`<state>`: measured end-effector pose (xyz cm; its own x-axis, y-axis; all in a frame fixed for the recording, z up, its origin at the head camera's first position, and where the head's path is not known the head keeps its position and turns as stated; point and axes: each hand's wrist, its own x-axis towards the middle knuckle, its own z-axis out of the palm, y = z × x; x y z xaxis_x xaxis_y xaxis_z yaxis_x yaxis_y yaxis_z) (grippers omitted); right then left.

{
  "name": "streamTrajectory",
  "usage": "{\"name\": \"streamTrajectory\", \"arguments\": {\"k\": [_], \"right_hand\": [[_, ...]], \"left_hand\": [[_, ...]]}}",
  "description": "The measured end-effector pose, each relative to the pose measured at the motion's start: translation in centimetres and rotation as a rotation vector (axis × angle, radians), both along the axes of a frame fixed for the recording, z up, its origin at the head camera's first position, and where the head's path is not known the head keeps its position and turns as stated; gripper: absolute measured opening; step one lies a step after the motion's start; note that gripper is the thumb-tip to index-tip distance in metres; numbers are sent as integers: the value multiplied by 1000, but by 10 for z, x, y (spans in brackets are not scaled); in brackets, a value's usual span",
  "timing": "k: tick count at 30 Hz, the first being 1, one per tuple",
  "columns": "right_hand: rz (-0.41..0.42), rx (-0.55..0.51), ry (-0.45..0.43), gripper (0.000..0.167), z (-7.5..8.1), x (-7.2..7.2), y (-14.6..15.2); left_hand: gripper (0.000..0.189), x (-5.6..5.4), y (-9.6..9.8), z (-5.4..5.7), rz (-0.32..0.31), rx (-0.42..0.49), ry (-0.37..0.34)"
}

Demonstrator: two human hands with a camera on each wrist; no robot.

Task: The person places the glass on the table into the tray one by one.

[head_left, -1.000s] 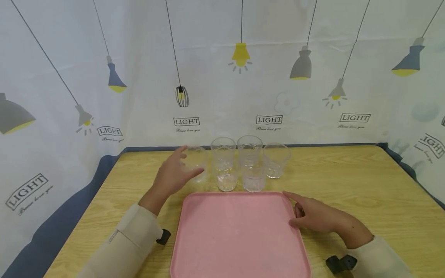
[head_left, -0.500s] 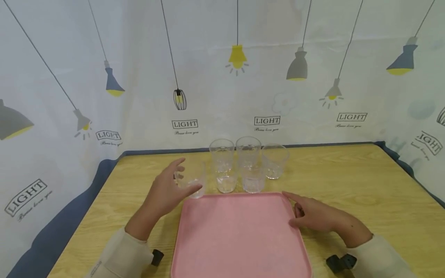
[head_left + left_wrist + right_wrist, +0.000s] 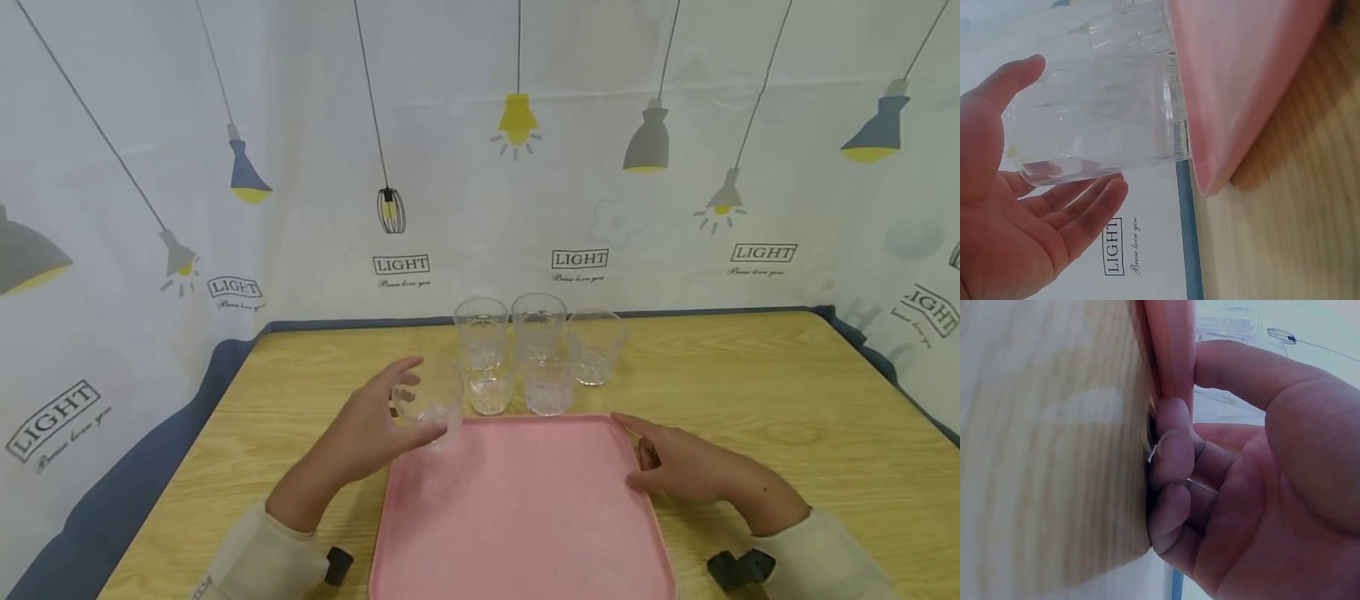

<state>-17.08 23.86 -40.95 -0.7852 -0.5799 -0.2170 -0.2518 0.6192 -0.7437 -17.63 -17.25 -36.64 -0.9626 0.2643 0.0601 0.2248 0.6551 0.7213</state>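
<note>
My left hand (image 3: 367, 425) grips a clear plastic cup (image 3: 429, 396) at the far left corner of the pink tray (image 3: 517, 508). In the left wrist view the thumb lies on one side of the cup (image 3: 1097, 119) and the fingers on the other; its base is close over the tray's rim. My right hand (image 3: 686, 462) holds the tray's right edge near the far corner. The right wrist view has its thumb against the rim and the other fingers (image 3: 1174, 459) curled low beside the table.
Several more clear cups (image 3: 547, 387) stand close together just behind the tray's far rim. The wooden table (image 3: 780, 383) ends at a dark blue strip below a white backdrop printed with lamps (image 3: 517, 117). Each wrist carries a small black device (image 3: 339, 567).
My left hand has brought the cup from the left end of the group toward me and then slightly right, to the tray's corner. The right hand and the tray stay put.
</note>
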Motion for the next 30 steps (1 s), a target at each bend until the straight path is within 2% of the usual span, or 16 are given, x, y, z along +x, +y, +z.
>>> {"name": "streamTrajectory", "arguments": {"k": [7,12,30], "right_hand": [[-1,14,-7,86,-1,0,1],[12,23,-4,86,1,1,-1],[7,42,-11,85,1,0,-1]], "left_hand": [[89,2,-4,-2,-59,6,-30],[88,3,-7,-3,-77,-16,-49],[93,4,-7,-6,-88,-15,-95]]}}
